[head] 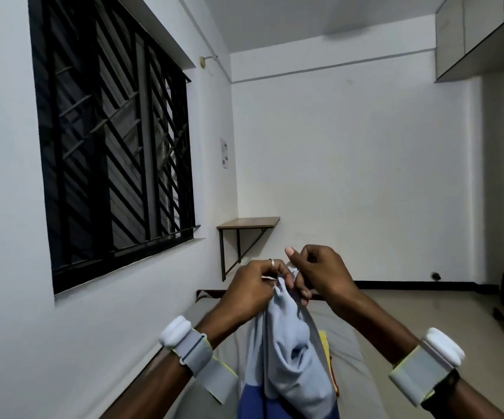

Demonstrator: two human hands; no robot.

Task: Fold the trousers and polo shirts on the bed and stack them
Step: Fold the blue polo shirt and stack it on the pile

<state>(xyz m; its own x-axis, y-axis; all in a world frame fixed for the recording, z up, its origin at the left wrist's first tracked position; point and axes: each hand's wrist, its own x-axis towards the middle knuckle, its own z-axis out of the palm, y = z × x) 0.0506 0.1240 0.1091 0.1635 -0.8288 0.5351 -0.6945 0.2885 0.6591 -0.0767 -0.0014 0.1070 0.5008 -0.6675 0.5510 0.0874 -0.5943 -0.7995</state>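
wall hard left, floor open right

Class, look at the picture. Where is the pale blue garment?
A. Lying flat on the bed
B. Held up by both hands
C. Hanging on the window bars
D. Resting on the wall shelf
B: the left hand and the right hand both pinch the top of the garment, which hangs down above the bed.

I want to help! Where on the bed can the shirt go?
Bare bed shows right of the yellow cloth, out to the bed's edge, and in a strip along the wall. The middle is crowded: left hand and right hand hold the shirt there.
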